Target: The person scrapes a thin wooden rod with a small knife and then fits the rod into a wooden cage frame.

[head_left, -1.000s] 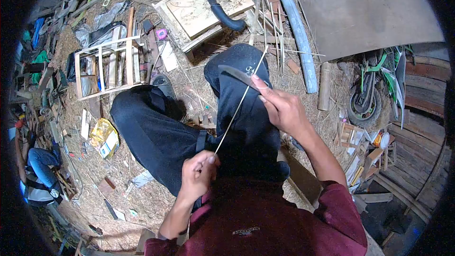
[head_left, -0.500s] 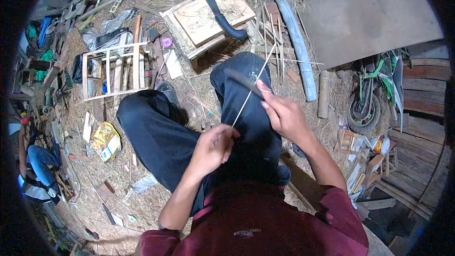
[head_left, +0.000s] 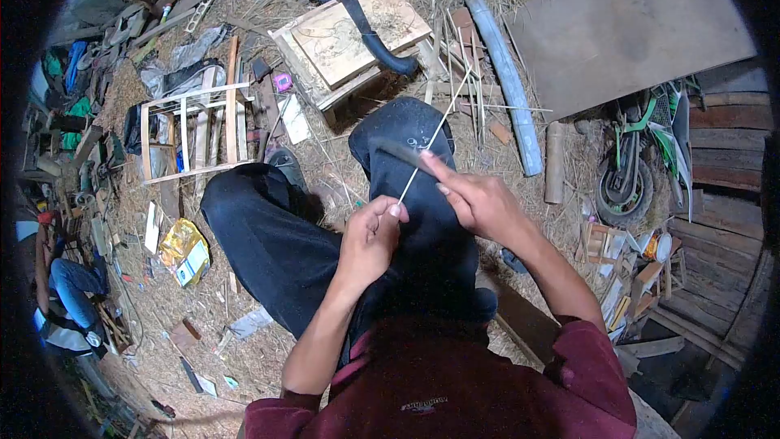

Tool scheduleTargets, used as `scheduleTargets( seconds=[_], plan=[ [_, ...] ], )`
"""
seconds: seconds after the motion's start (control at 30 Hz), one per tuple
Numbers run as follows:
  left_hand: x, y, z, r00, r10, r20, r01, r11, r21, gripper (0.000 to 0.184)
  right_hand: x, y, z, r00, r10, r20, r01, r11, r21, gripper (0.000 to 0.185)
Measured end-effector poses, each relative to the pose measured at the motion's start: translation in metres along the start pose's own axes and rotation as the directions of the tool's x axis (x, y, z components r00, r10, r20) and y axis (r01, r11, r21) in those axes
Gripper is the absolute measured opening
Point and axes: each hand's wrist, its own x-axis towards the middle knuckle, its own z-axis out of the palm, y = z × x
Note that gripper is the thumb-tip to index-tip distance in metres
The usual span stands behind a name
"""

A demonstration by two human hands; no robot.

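Note:
My left hand (head_left: 370, 237) pinches the lower end of a thin pale stick (head_left: 447, 115) between thumb and fingers. The stick slants up and away over my dark-trousered right knee (head_left: 398, 123). My right hand (head_left: 481, 205) is closed around a dark blade-like tool, probably a knife (head_left: 398, 153), smeared by motion. Its handle is hidden in my fingers. The blade points up and left and crosses the stick just above my left hand; whether the edge touches it I cannot tell.
Ahead stands a low wooden bench (head_left: 313, 53) bearing a dark curved object (head_left: 366, 28). A slatted wooden frame (head_left: 185, 134) lies left, a grey pole (head_left: 504, 81) and large board (head_left: 626, 32) right. Beyond is a small motorbike (head_left: 630, 162). Another person (head_left: 73, 280) sits far left.
My left hand has moved slightly up and now shows its thumb on the stick. My right hand and the blade have shifted a little left and down along the stick.

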Motion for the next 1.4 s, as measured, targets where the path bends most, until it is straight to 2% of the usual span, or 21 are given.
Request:
scheduleTargets(
  seconds=[0.03, 0.13, 0.27, 0.33, 0.47, 0.57, 0.6, 0.7, 0.83, 0.9, 0.93, 1.03, 1.13, 1.23, 1.27, 1.33, 1.37, 1.4],
  plan=[
    [-0.001, 0.0, 0.0, 1.0, 0.015, -0.025, -0.014, 0.999, 0.029, 0.025, -0.001, -0.001, 0.001, 0.999, -0.02, 0.039, 0.02, 1.0, 0.002, 0.067],
    [0.014, 0.019, 0.008, 0.973, 0.218, -0.07, -0.185, 0.93, 0.318, 0.023, 0.002, -0.006, -0.005, 0.994, -0.007, 0.109, 0.004, 1.0, 0.021, 0.068],
    [0.012, 0.008, 0.005, 0.944, 0.326, -0.042, -0.296, 0.9, 0.32, 0.021, 0.002, 0.0, -0.003, 0.998, 0.017, 0.057, -0.019, 1.0, 0.024, 0.065],
    [-0.006, -0.006, -0.002, 0.972, 0.229, -0.05, -0.21, 0.945, 0.249, 0.021, 0.0, 0.003, 0.005, 0.999, 0.032, -0.028, -0.033, 0.999, -0.01, 0.064],
    [-0.05, -0.02, -0.017, 0.999, -0.029, -0.04, 0.032, 0.996, 0.08, 0.022, 0.002, 0.002, 0.002, 0.997, 0.06, -0.045, -0.057, 0.996, 0.062, 0.063],
    [-0.045, -0.021, -0.02, 0.999, -0.02, -0.04, 0.023, 0.998, 0.056, 0.023, 0.001, 0.006, 0.004, 0.999, 0.035, -0.016, -0.033, 0.995, 0.096, 0.063],
    [-0.034, -0.017, -0.018, 0.999, 0.032, -0.037, -0.028, 0.995, 0.097, 0.02, 0.003, 0.008, 0.003, 1.0, 0.007, -0.006, -0.007, 0.995, 0.097, 0.063],
    [0.014, -0.011, -0.003, 0.9, 0.436, -0.028, -0.414, 0.871, 0.267, 0.016, 0.007, 0.0, 0.001, 0.999, 0.004, 0.052, -0.01, 0.994, 0.109, 0.064],
    [0.014, 0.006, 0.003, 0.939, 0.343, -0.022, -0.315, 0.884, 0.344, 0.011, 0.005, 0.002, -0.001, 0.998, -0.021, 0.065, 0.022, 1.0, -0.014, 0.065],
    [-0.006, -0.005, -0.007, 0.958, 0.286, -0.015, -0.258, 0.887, 0.383, 0.011, 0.004, 0.0, 0.002, 1.0, -0.005, 0.006, 0.005, 1.0, 0.026, 0.064],
    [-0.016, -0.012, -0.009, 0.95, 0.309, -0.04, -0.274, 0.891, 0.363, 0.013, 0.004, -0.001, 0.003, 1.0, 0.005, -0.025, -0.004, 0.999, 0.046, 0.064],
    [-0.058, -0.013, -0.026, 0.995, 0.09, 0.036, -0.097, 0.934, 0.343, 0.015, 0.005, -0.004, 0.001, 0.996, 0.087, 0.02, -0.087, 0.996, 0.019, 0.062],
    [-0.077, -0.022, -0.031, 0.999, 0.006, -0.048, 0.006, 0.972, 0.235, 0.016, 0.006, -0.008, -0.003, 0.994, 0.097, 0.042, -0.098, 0.995, 0.022, 0.061],
    [-0.051, -0.014, -0.024, 0.995, 0.079, -0.055, -0.058, 0.948, 0.312, 0.016, 0.008, 0.0, 0.0, 0.999, 0.013, 0.051, -0.015, 0.999, 0.048, 0.062],
    [-0.033, -0.014, -0.022, 0.972, 0.234, -0.024, -0.203, 0.886, 0.418, 0.013, 0.01, -0.004, -0.004, 0.995, 0.001, 0.097, -0.005, 0.999, 0.041, 0.063],
    [0.001, 0.0, -0.008, 0.924, 0.38, -0.04, -0.322, 0.832, 0.452, 0.011, 0.011, -0.014, -0.014, 0.981, -0.011, 0.195, 0.006, 1.0, 0.031, 0.064],
    [0.009, 0.006, -0.002, 0.891, 0.451, -0.044, -0.38, 0.797, 0.469, 0.01, 0.01, -0.014, -0.013, 0.984, -0.015, 0.179, 0.008, 0.999, 0.037, 0.065],
    [0.01, 0.011, 0.001, 0.907, 0.42, -0.038, -0.359, 0.814, 0.456, 0.009, 0.01, -0.012, -0.011, 0.987, -0.017, 0.162, 0.011, 0.999, 0.041, 0.065]
  ],
)
